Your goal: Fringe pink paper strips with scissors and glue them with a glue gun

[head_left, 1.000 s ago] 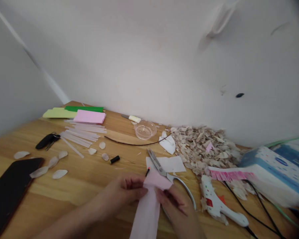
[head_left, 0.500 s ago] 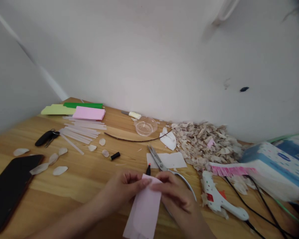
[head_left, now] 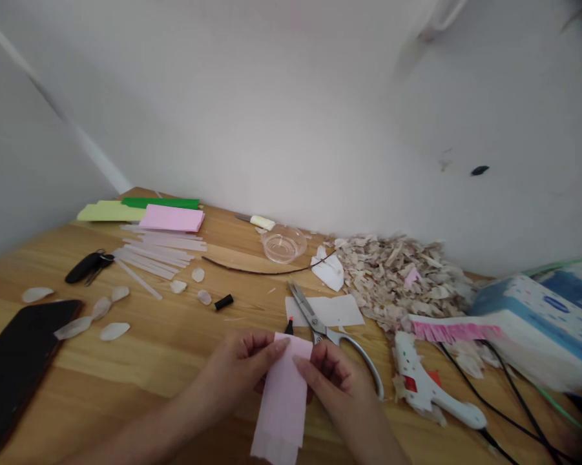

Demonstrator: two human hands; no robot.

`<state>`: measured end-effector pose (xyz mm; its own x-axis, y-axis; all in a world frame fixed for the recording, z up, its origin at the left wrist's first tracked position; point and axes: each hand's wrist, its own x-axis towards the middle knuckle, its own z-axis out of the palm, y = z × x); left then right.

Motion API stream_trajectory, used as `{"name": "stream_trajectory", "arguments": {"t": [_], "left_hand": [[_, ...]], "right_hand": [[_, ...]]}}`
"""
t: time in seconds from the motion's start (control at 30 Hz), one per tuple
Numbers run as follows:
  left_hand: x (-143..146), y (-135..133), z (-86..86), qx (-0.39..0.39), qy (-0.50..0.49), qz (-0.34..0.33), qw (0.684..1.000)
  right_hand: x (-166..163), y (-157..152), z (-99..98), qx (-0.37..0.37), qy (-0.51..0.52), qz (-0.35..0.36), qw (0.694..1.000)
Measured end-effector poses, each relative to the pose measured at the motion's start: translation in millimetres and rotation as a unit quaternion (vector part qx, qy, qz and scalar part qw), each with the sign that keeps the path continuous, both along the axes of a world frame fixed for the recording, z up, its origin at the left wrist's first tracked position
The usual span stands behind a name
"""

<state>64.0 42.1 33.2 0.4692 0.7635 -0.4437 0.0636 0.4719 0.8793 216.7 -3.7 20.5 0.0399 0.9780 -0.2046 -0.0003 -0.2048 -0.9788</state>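
A strip of pale pink crepe paper [head_left: 283, 394] hangs between both hands above the near edge of the wooden table [head_left: 174, 349]. My left hand [head_left: 245, 365] pinches its upper left corner with thumb and fingers closed. My right hand [head_left: 332, 374] grips the strip's right edge, fingers curled. The paper's lower end drops out of view at the bottom. Just beyond the hands lie silver scissors [head_left: 324, 326] on a white paper scrap [head_left: 339, 310], and a black marker with a red tip [head_left: 289, 325].
A white glue gun [head_left: 429, 391] with black cables lies at right, beside a pink fringed strip [head_left: 453, 331], tissue packs [head_left: 537, 323] and a heap of paper shreds [head_left: 397, 274]. Left: black phone [head_left: 17, 361], keys [head_left: 84, 267], glue sticks [head_left: 155, 255], coloured paper stacks [head_left: 172, 218], petals, a clear bowl [head_left: 283, 244].
The pink strip has been turned and straightened; both hands shifted along its top edge and the right hand moved down to the right side. The camera tilted slightly.
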Motion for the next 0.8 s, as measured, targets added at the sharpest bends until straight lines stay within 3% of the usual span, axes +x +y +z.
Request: {"name": "stream_trajectory", "arguments": {"t": [0.17, 0.8], "left_hand": [[1.4, -0.8, 1.5, -0.019, -0.005, 0.001, 1.0], [1.7, 0.8, -2.6, -0.074, -0.02, 0.025, 0.997]], "right_hand": [[-0.4, -0.2, 0.2, 0.031, -0.06, -0.014, 0.998], [3.4, 0.8, -3.1, 0.017, -0.076, -0.001, 0.997]]}}
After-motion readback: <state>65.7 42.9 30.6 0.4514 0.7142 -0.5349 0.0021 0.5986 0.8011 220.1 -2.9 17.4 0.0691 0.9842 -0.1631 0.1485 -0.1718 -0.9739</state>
